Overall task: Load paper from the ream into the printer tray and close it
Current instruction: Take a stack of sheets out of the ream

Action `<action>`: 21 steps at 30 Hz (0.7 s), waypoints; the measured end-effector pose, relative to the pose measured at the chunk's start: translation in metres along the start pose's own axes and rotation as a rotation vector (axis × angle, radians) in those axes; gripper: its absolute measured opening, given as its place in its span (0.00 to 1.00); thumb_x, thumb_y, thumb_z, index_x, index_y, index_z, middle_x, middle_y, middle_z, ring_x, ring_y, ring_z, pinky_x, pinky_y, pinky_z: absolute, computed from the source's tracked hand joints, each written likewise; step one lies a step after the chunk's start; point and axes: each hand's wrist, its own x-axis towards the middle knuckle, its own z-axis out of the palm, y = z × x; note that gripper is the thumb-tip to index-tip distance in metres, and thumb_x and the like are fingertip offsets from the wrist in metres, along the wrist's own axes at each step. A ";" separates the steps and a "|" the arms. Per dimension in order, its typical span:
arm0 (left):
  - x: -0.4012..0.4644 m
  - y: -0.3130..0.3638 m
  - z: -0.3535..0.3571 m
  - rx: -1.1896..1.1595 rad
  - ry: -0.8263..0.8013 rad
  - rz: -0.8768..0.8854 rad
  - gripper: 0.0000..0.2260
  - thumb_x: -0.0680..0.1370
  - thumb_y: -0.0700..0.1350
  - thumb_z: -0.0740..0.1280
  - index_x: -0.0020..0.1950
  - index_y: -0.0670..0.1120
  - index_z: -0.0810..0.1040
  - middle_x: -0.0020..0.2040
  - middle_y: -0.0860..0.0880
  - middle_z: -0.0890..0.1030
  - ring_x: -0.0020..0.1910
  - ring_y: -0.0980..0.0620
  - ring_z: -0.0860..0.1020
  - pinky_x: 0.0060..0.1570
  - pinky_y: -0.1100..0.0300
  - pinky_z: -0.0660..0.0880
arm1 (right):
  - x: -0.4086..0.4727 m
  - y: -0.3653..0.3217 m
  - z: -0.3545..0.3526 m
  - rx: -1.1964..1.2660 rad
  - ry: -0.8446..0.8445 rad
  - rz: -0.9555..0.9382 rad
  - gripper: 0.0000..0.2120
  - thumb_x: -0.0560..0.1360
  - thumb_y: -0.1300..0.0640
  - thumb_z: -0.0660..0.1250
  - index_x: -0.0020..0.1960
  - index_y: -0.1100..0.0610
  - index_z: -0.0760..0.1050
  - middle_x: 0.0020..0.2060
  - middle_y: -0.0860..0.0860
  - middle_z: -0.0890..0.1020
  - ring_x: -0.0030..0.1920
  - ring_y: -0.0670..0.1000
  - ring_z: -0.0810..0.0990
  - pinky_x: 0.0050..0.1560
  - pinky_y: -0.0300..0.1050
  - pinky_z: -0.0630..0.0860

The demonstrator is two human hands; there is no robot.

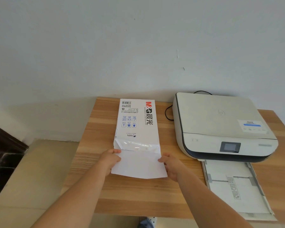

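My left hand [111,159] and right hand [170,167] are bare, no gloves, rings or watch showing. Both forearms are uncovered right down to the bottom of the view; no sleeve reaches that far, and no wristband either.

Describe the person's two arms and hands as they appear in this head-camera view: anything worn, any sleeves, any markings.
Both arms are bare from the bottom edge of the picture to the fingertips; no sleeve shows. The left hand and the right hand wear no gloves. No watch, bracelet or ring is visible on either, and no markings can be made out. Nails are too small to judge.
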 end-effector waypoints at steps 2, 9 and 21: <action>-0.002 0.001 -0.001 -0.003 -0.023 -0.011 0.14 0.75 0.28 0.62 0.55 0.44 0.77 0.53 0.39 0.79 0.49 0.40 0.79 0.48 0.47 0.78 | -0.001 -0.001 0.002 -0.003 -0.011 -0.005 0.15 0.76 0.67 0.65 0.61 0.55 0.74 0.54 0.58 0.79 0.50 0.58 0.80 0.45 0.54 0.81; -0.019 0.003 -0.013 -0.037 -0.105 -0.044 0.13 0.76 0.30 0.64 0.55 0.45 0.77 0.48 0.43 0.81 0.46 0.44 0.80 0.43 0.51 0.79 | -0.009 -0.002 -0.001 0.012 -0.031 0.007 0.13 0.74 0.71 0.65 0.56 0.61 0.79 0.51 0.59 0.81 0.48 0.58 0.81 0.54 0.55 0.79; -0.053 0.006 -0.030 -0.012 -0.109 0.015 0.06 0.75 0.42 0.71 0.50 0.44 0.79 0.44 0.44 0.83 0.38 0.47 0.79 0.31 0.58 0.76 | -0.051 -0.012 -0.004 -0.002 -0.014 -0.012 0.09 0.74 0.65 0.70 0.53 0.67 0.78 0.45 0.58 0.84 0.44 0.54 0.83 0.34 0.43 0.83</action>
